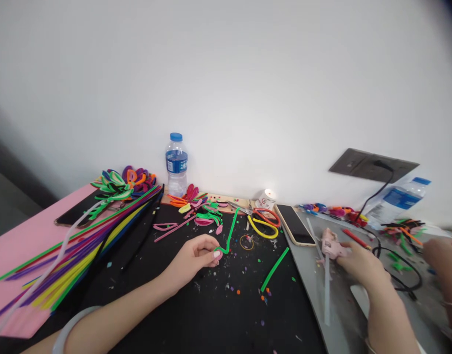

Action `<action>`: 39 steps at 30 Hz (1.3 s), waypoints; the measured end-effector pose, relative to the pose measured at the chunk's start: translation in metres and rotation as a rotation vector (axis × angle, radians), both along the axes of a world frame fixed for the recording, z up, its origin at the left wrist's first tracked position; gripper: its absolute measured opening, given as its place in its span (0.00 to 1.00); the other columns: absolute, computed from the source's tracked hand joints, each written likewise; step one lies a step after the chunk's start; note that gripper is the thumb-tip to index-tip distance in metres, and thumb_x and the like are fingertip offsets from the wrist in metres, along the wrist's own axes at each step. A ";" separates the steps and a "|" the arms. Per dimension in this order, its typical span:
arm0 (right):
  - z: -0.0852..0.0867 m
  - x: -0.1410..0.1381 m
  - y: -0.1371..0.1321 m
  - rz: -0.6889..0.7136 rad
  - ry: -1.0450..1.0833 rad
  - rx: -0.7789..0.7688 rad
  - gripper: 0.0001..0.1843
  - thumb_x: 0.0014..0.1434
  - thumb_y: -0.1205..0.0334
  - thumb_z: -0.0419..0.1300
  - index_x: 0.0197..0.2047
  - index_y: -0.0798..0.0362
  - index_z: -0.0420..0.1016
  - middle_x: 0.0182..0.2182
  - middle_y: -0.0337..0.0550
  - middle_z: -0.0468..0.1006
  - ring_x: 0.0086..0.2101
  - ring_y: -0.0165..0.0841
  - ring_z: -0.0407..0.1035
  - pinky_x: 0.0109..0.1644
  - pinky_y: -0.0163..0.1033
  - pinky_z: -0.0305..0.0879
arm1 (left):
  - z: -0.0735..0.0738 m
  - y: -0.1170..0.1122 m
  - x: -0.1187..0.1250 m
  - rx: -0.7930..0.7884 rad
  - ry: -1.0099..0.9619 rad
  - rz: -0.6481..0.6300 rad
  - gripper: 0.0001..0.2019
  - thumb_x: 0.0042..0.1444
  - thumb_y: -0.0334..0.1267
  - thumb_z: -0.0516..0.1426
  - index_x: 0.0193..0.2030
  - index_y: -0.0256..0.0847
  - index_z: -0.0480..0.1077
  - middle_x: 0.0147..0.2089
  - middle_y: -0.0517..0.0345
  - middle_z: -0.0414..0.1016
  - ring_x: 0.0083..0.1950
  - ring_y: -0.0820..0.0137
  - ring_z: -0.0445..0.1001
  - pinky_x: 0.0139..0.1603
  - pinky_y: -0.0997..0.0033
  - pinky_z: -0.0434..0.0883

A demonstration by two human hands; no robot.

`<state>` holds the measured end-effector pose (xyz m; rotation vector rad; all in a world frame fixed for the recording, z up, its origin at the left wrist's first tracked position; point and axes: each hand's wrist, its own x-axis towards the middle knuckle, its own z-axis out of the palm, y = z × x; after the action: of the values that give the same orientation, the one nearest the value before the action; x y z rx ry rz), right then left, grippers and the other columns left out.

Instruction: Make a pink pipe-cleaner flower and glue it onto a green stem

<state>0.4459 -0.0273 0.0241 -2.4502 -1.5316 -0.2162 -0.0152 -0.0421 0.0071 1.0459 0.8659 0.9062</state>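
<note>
My left hand (198, 255) is closed in a pinch over the black mat. Between its fingertips is a bent green pipe cleaner (232, 231), its long end standing up to the right. A small pink piece (219, 253) shows at the pinched end. My right hand (364, 265) is closed round the handle of a pink hot glue gun (330, 244), over the grey board. A translucent glue stick (327, 295) lies beside the gun, partly under its front. A loose green pipe cleaner piece (275, 269) lies between my hands.
Scissors (263, 227), a tape roll (267, 199) and a phone (295, 224) lie ahead. A water bottle (176, 167) stands by the wall. Pipe cleaners (89, 246) are bundled at left. Another person's hand (445, 260) is at far right, near a black cable (419, 275).
</note>
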 end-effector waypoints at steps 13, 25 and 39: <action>0.041 -0.162 -0.009 0.549 1.141 0.183 0.27 0.44 0.58 0.62 0.50 0.51 0.69 0.32 0.45 0.76 0.28 0.36 0.68 0.30 0.38 0.62 | 0.002 0.001 -0.001 -0.057 -0.023 0.093 0.13 0.46 0.39 0.63 0.38 0.38 0.68 0.34 0.61 0.69 0.32 0.75 0.71 0.39 0.72 0.71; 0.008 -0.230 -0.004 0.726 1.479 -0.275 0.18 0.48 0.52 0.63 0.38 0.57 0.72 0.13 0.31 0.64 0.13 0.22 0.52 0.16 0.29 0.47 | 0.000 0.002 -0.004 -0.136 -0.195 0.123 0.10 0.48 0.35 0.63 0.38 0.39 0.69 0.32 0.61 0.70 0.33 0.76 0.70 0.41 0.73 0.70; -0.017 -0.235 -0.018 0.681 1.566 -0.302 0.17 0.50 0.50 0.62 0.33 0.55 0.65 0.12 0.30 0.65 0.12 0.23 0.54 0.15 0.29 0.54 | -0.002 0.002 -0.002 -0.250 -0.364 0.097 0.11 0.50 0.30 0.62 0.40 0.40 0.69 0.34 0.60 0.71 0.35 0.78 0.71 0.42 0.75 0.71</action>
<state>0.2110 -0.0454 0.0073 -1.1735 -1.3384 1.6469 -0.0176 -0.0398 0.0047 0.6027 0.7042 1.0030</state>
